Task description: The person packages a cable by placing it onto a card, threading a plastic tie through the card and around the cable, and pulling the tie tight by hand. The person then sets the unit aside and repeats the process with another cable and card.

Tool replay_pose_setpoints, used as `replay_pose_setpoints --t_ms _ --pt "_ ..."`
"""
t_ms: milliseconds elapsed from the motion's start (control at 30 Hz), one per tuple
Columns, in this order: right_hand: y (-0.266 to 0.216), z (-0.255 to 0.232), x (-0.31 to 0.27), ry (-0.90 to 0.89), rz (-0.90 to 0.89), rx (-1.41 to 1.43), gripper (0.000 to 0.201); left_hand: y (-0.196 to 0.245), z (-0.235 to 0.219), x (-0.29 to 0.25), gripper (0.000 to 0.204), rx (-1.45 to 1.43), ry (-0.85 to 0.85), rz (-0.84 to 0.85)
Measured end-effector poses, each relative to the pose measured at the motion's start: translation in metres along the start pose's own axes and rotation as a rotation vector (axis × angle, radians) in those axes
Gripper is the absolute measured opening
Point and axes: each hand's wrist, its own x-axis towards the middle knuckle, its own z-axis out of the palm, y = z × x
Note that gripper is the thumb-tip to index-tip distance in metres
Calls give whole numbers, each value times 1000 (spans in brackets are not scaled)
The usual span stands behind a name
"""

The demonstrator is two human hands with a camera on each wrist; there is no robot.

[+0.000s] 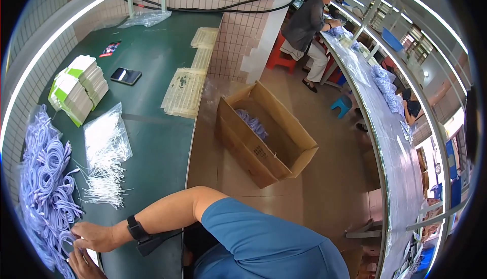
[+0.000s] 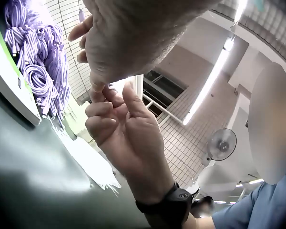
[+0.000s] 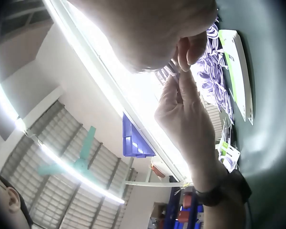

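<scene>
At the near left of the green table, my two hands meet at the fingertips beside a pile of coiled purple cables (image 1: 48, 162). My left hand (image 1: 85, 265) pinches a purple cable (image 3: 163, 74) between thumb and forefinger, seen in the right wrist view. My right hand (image 1: 95, 236), a black band at its wrist, has its fingers curled at the same cable, right against the left fingertips. Most of the cable is hidden behind the hands. A bag of white ties (image 1: 104, 142) lies beyond them, with loose ties (image 1: 106, 185) spilling out of its near end.
A stack of white and green boxes (image 1: 78, 89) stands farther back on the table (image 1: 152, 142), near a phone (image 1: 126, 76). An open cardboard box (image 1: 258, 147) with purple cables is on the floor to the right. Another person (image 1: 307, 23) sits at a long bench (image 1: 365, 86).
</scene>
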Motion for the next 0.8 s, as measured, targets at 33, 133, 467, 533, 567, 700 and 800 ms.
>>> replay_pose_setpoints --t_ms 33,133,467,533,567,700,800 --pt "-1 -6 3 -73 141 91 23 3 0 0 29 59 -20 17" --pt "-11 -19 5 -166 330 235 18 -5 21 -9 31 42 -81 -57" --pt "-55 -73 29 -199 645 525 37 39 6 -16 30 -635 436 -135" --pt "-51 -70 27 -184 718 753 37 49 5 -21 37 -1368 228 -665" --pt "-55 -68 25 -201 714 732 37 50 6 -19 42 -1555 246 -808" --pt "-73 -60 16 -294 686 642 36 40 9 -12 47 -1791 338 -953" --pt "-82 -57 12 -368 677 579 36 33 14 -18 48 -1875 387 -931"
